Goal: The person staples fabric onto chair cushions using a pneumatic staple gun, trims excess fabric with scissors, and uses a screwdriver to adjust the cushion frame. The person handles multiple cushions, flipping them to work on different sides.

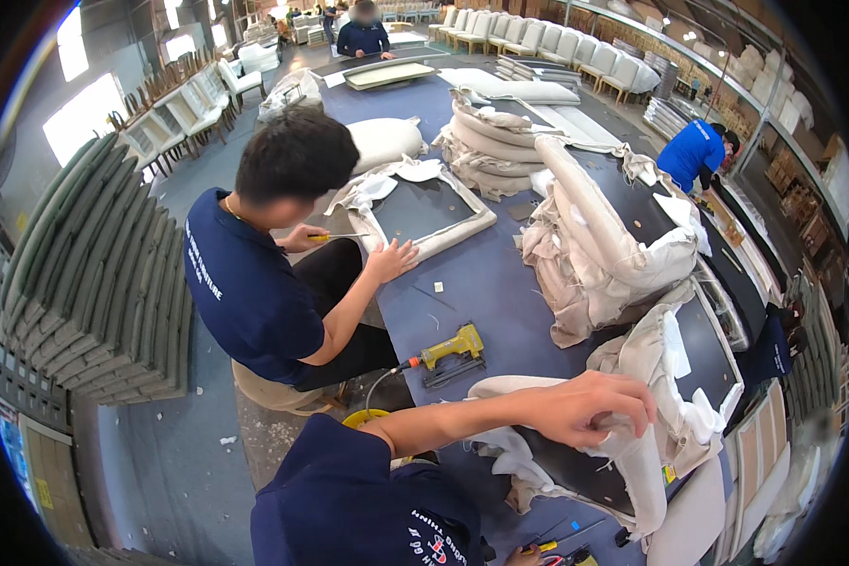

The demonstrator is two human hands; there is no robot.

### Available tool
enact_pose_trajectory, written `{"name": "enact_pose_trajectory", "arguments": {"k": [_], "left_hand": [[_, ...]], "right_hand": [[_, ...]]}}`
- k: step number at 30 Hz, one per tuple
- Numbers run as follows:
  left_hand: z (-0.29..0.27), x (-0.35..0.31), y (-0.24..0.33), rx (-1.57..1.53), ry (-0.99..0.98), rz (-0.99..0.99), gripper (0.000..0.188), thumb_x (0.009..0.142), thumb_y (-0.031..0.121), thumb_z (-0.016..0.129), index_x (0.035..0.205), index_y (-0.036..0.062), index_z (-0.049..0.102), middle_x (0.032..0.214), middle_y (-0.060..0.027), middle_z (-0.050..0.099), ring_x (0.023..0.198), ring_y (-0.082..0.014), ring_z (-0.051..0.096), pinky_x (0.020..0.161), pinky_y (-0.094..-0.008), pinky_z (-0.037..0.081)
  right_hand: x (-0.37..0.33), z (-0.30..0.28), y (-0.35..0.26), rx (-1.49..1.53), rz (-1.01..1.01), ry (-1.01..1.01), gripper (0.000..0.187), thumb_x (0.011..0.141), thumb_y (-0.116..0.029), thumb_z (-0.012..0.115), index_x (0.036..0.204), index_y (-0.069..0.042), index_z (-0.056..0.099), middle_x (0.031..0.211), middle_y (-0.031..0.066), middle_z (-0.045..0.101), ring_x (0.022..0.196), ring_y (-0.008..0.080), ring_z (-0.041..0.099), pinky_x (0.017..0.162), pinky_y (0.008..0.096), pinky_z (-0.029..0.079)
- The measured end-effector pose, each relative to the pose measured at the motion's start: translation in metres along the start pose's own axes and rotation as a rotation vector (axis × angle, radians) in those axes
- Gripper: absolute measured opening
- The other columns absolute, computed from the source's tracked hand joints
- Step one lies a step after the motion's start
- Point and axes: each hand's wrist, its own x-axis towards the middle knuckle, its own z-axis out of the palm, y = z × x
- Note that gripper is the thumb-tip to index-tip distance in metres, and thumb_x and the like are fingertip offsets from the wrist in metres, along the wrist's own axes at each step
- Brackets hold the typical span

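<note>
My left hand [590,407] reaches across from the left, its fingers curled and closed on the beige fabric [643,472] at the edge of a padded chair panel. The panel has a dark backing [575,464], with loose white wadding [514,457] along its left side. At the bottom edge, my right hand [523,557] shows only in part. It is closed at the yellow handle of a screwdriver [549,545], whose thin shaft points up and right over the table. Beside it lies a red and black tool [561,558], cut off by the picture's edge.
A yellow staple gun [453,354] with a hose lies on the blue table [519,283]. Padded panels [613,226] are piled beyond. At left a seated co-worker [255,255] handles another panel [424,212], near stacked grey cushions [94,283]. Another person in blue [693,151] works at right.
</note>
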Motion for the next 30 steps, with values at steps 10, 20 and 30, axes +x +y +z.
{"name": "enact_pose_trajectory", "arguments": {"k": [10,20,30], "left_hand": [[-0.002,0.018,-0.019,0.105,0.106,0.206,0.005,0.077,0.008,0.067,0.080,0.0064,0.070,0.129,-0.0101,0.062,0.106,-0.0232,0.064,0.068,-0.0310,0.051],[-0.008,0.043,-0.046,0.116,-0.022,-0.087,0.049,0.079,0.026,0.080,0.121,0.0060,0.063,0.109,-0.0102,0.070,0.093,-0.0203,0.068,0.085,-0.0352,0.055],[0.035,0.068,-0.028,0.050,-0.093,-0.339,0.057,0.075,0.023,0.082,0.125,0.0023,0.066,0.108,-0.0132,0.073,0.099,-0.0201,0.069,0.092,-0.0341,0.053]], "right_hand": [[-0.030,-0.030,0.034,0.302,0.342,-0.097,0.039,0.096,-0.036,0.065,0.129,-0.018,0.054,0.133,0.0099,0.061,0.118,0.0332,0.054,0.104,0.0532,0.039],[-0.059,-0.086,-0.004,0.701,0.343,-0.082,0.055,0.100,-0.049,0.058,0.151,-0.032,0.046,0.135,-0.0072,0.056,0.112,0.0159,0.049,0.105,0.0390,0.035],[-0.031,-0.085,-0.145,-0.113,-0.508,0.074,0.055,0.099,-0.037,0.069,0.131,0.006,0.061,0.089,0.0081,0.066,0.065,0.0099,0.058,0.056,0.0232,0.046]]}}
